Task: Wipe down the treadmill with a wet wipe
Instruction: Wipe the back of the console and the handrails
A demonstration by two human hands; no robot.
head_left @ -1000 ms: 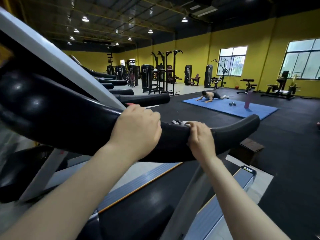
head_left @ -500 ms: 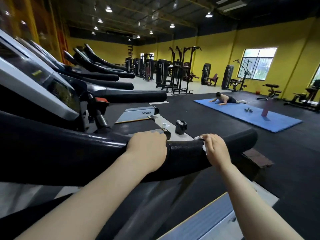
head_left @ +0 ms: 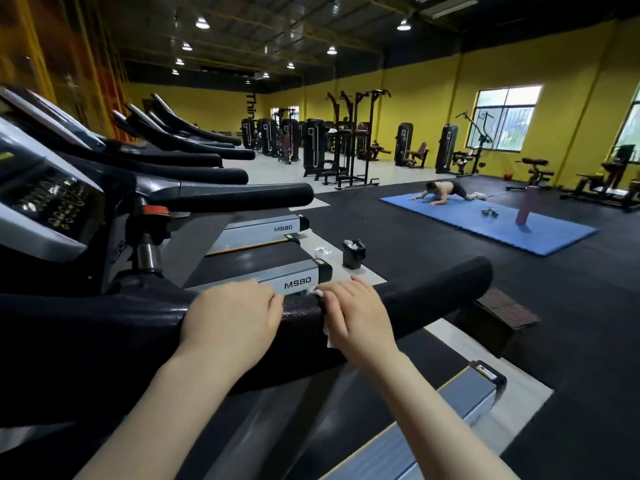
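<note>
My right grip (head_left: 353,315) presses the wet wipe (head_left: 328,336) onto the handrail (head_left: 440,289), which runs rightward past it; my left grip (head_left: 230,320) clasps the rail beside it.

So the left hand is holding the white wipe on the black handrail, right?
Not quite. The head view shows the white wipe under the right hand, pressed on the black handrail. The left hand just grips the handrail.
</note>
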